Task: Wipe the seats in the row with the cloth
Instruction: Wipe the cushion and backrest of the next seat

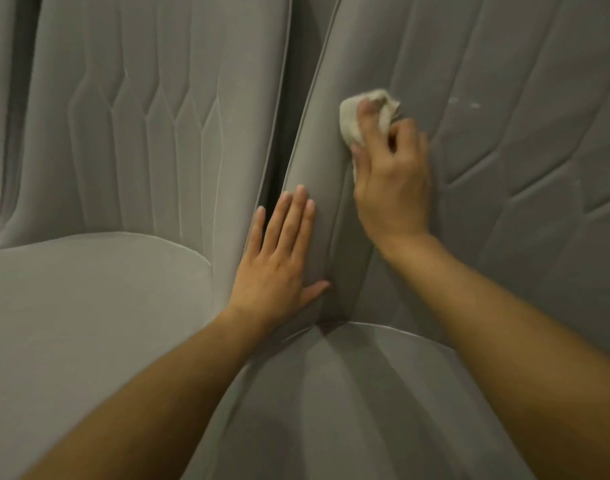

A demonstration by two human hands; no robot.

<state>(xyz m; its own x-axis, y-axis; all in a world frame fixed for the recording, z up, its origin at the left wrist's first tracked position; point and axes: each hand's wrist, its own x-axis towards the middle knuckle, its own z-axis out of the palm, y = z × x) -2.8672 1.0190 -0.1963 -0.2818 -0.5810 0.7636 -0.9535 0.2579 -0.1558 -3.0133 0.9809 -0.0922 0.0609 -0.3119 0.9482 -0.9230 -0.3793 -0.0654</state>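
Two grey quilted seats stand side by side. My right hand [390, 178] grips a crumpled off-white cloth [352, 123] and presses it against the backrest of the right seat [504, 116], near its left bolster. My left hand [279, 258] lies flat with fingers apart on the lower part of that bolster, just beside the dark gap between the seats. The left seat [151, 133] shows its backrest and pale cushion, untouched by either hand. Part of the cloth is hidden under my right palm.
The right seat's cushion [348, 393] fills the foreground below my arms. A narrow dark gap [279, 161] separates the two backrests. A few pale marks [464, 102] sit on the right backrest, to the right of the cloth. The edge of a further seat shows at far left.
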